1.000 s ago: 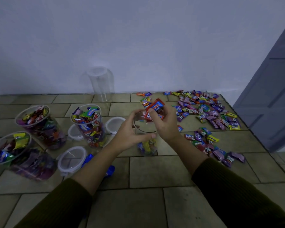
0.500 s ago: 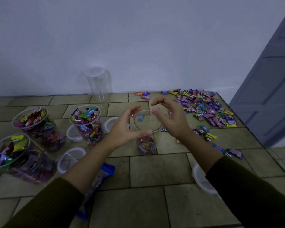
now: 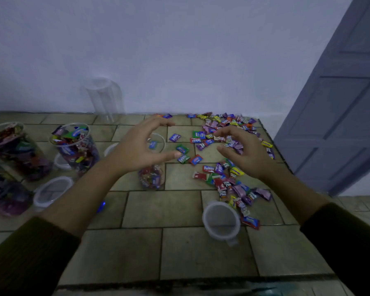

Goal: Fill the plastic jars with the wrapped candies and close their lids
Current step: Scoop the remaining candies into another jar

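Tiled table (image 3: 179,253) lies bare from centre to its near edge at 6 o'clock. Wrapped candies (image 3: 220,182) crowd the right edge from 1 to 4 o'clock, with a lid (image 3: 221,218) at 5. Left hand (image 3: 135,150) arcs wide over the part-filled plastic jar (image 3: 152,178) at centre, contact unclear. Right hand (image 3: 246,154), loosely spread and empty, hovers over the candies.

A surface of olive-beige rectangular tiles (image 3: 179,251) with dark grout fills the lower half, from 3 round to 9 o'clock. Its dark front edge (image 3: 179,283) runs along 6 o'clock. A plain pale wall (image 3: 179,50) spans 12 o'clock. A grey-blue panelled door (image 3: 340,114) stands at 2 to 3 o'clock. Lower floor tiles (image 3: 359,201) show at 4 o'clock.
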